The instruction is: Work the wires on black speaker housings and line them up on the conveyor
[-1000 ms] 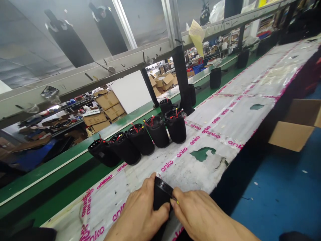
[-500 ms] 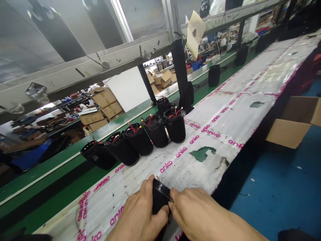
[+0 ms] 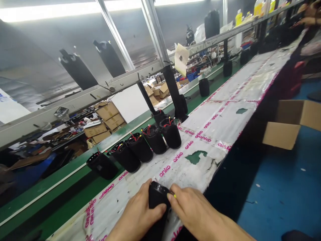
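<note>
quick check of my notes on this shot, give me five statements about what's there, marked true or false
1. The left hand grips the held cylinder. True.
2. The right hand is well away from the held cylinder. False: it is at the rim, with a yellow bit showing by its fingers.
3. The white sheet has pink lettering on it. True.
4. The open carton sits on the white sheet. False: it is off to the right, past the edge of the sheet.
5. Red wires show at the tops of several black cylinders in the row. True.
</note>
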Motion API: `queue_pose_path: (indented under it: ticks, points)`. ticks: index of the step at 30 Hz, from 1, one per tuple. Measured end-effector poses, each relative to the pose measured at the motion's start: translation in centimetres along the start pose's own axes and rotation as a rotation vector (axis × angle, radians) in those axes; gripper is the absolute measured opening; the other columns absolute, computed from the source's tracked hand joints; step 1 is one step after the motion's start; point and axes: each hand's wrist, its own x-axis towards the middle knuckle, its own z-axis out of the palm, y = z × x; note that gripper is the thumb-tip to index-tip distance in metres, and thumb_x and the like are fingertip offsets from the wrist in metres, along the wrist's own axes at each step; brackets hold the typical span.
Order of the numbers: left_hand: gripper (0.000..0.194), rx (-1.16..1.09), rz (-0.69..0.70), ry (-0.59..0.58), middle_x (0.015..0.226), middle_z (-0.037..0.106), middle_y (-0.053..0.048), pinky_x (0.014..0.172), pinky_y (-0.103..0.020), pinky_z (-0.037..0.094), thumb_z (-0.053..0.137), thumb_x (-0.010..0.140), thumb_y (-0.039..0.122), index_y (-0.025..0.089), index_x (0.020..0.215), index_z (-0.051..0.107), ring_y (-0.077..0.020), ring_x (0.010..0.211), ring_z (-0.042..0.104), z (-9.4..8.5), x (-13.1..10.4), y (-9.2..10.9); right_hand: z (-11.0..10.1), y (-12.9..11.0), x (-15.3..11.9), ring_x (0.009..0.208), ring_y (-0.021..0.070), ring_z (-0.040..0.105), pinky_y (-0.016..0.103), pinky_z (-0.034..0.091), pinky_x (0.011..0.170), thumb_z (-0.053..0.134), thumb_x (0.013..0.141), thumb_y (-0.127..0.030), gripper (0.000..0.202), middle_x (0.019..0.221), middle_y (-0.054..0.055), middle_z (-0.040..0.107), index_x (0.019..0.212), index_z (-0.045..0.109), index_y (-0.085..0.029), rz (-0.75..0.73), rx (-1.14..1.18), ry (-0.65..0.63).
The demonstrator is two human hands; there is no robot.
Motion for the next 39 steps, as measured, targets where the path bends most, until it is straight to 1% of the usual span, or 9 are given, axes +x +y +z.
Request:
queue_pose_path:
  ticks: [3, 6, 11, 16, 21, 26, 30, 35, 39]
  points:
    - [0.071, 0.004, 0.000, 0.032, 0.137, 0.057, -0.015, 0.106, -0.045, 0.042, 0.060, 0.077, 0.041, 0.013, 0.140, 0.040, -0.0304, 0.122, 0.056, 0.5, -0.1, 0.2, -0.4, -0.6, 0.3, 0.073, 0.0263, 0.068, 0.033, 0.036, 0.061, 0.035, 0.101, -0.024, 0.024, 0.078, 0.006, 0.069, 0.092, 0.057, -0.019, -0.047, -0.073, -0.081]
    - [0.067, 0.035, -0.024, 0.085, 0.130, 0.062, -0.012, 0.099, -0.045, 0.046, 0.059, 0.077, 0.043, 0.019, 0.138, 0.042, -0.0306, 0.115, 0.061, 1.1, 0.0, 0.4, -0.4, -1.0, 0.4, 0.071, 0.0264, 0.068, 0.034, 0.034, 0.059, 0.034, 0.101, -0.024, 0.026, 0.077, 0.006, 0.069, 0.093, 0.059, -0.019, -0.070, -0.114, -0.097]
    - [0.077, 0.110, -0.062, 0.092, 0.131, 0.062, -0.014, 0.100, -0.045, 0.045, 0.058, 0.076, 0.044, 0.017, 0.145, 0.035, -0.0319, 0.117, 0.061, 1.7, 0.0, 0.5, -0.3, -0.8, 0.4, 0.066, 0.0260, 0.067, 0.035, 0.030, 0.056, 0.033, 0.100, -0.021, 0.027, 0.076, 0.005, 0.068, 0.095, 0.060, -0.019, -0.088, -0.195, -0.136]
    - [0.079, 0.143, -0.061, 0.116, 0.131, 0.063, -0.015, 0.101, -0.044, 0.045, 0.057, 0.075, 0.042, 0.015, 0.146, 0.035, -0.0317, 0.119, 0.061, 2.1, -0.1, 0.4, -0.7, -0.9, 0.5, 0.068, 0.0259, 0.068, 0.036, 0.026, 0.053, 0.034, 0.099, -0.016, 0.028, 0.085, 0.006, 0.069, 0.097, 0.062, -0.018, -0.166, -0.305, -0.182]
    - [0.078, 0.148, -0.058, 0.113, 0.137, 0.058, -0.017, 0.102, -0.046, 0.045, 0.055, 0.076, 0.042, 0.013, 0.146, 0.034, -0.0329, 0.123, 0.058, 2.2, 0.0, 0.6, -1.0, -1.1, 0.3, 0.074, 0.0267, 0.068, 0.037, 0.025, 0.054, 0.035, 0.099, -0.014, 0.028, 0.094, 0.006, 0.070, 0.098, 0.062, -0.019, -0.142, -0.333, -0.268]
    - [0.079, 0.142, -0.040, 0.077, 0.139, 0.056, -0.020, 0.098, -0.048, 0.047, 0.054, 0.077, 0.041, 0.012, 0.147, 0.032, -0.0358, 0.121, 0.059, 2.2, 0.0, 0.5, -0.8, -1.1, 0.4, 0.073, 0.0265, 0.069, 0.037, 0.024, 0.054, 0.034, 0.099, -0.014, 0.028, 0.090, 0.006, 0.070, 0.100, 0.062, -0.018, -0.102, -0.305, -0.256]
    - [0.080, 0.149, -0.062, 0.063, 0.141, 0.054, -0.020, 0.099, -0.050, 0.046, 0.055, 0.076, 0.040, 0.012, 0.147, 0.031, -0.0368, 0.122, 0.057, 2.1, 0.0, 0.6, -0.5, -1.0, 0.6, 0.069, 0.0272, 0.069, 0.038, 0.022, 0.051, 0.043, 0.093, -0.012, 0.021, 0.083, 0.006, 0.071, 0.099, 0.062, -0.016, -0.102, -0.339, -0.244]
    - [0.081, 0.141, -0.080, 0.027, 0.133, 0.060, -0.020, 0.099, -0.049, 0.047, 0.054, 0.075, 0.038, 0.010, 0.147, 0.031, -0.0360, 0.117, 0.061, 1.8, 0.2, 1.1, 0.6, -0.5, 0.5, 0.060, 0.0274, 0.069, 0.037, 0.020, 0.048, 0.048, 0.086, -0.008, 0.017, 0.068, 0.004, 0.069, 0.096, 0.061, -0.015, -0.091, -0.312, -0.155]
    - [0.084, 0.194, -0.101, -0.007, 0.139, 0.054, -0.023, 0.099, -0.049, 0.046, 0.051, 0.075, 0.039, 0.006, 0.149, 0.027, -0.0373, 0.119, 0.059, 1.7, 0.4, 1.4, 0.8, -0.4, 0.4, 0.054, 0.0275, 0.068, 0.036, 0.018, 0.045, 0.049, 0.085, -0.009, 0.016, 0.063, 0.004, 0.068, 0.094, 0.061, -0.015, -0.075, -0.307, -0.142]
